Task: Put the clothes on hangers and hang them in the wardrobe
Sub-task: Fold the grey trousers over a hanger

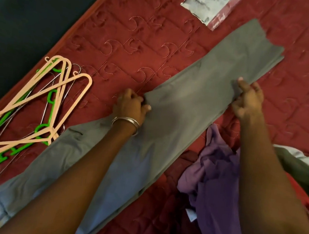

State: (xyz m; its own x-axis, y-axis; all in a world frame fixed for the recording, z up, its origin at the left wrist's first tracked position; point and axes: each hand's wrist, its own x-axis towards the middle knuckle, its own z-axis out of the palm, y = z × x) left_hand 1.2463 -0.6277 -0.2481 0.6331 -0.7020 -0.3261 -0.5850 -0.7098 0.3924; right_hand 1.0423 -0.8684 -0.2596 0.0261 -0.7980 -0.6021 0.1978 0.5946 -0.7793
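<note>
Head view, Inspector A: We find grey trousers [172, 107] laid flat along the red quilted bed [131, 42]; left hand [129, 107] and right hand [248, 100] each pinch an edge at mid-length.

Inspector B: We advise folding evenly there. Cloth looks smooth and limp. Plastic hangers [33, 113] lie nearby, a purple garment [217, 185] crumpled alongside.
</note>
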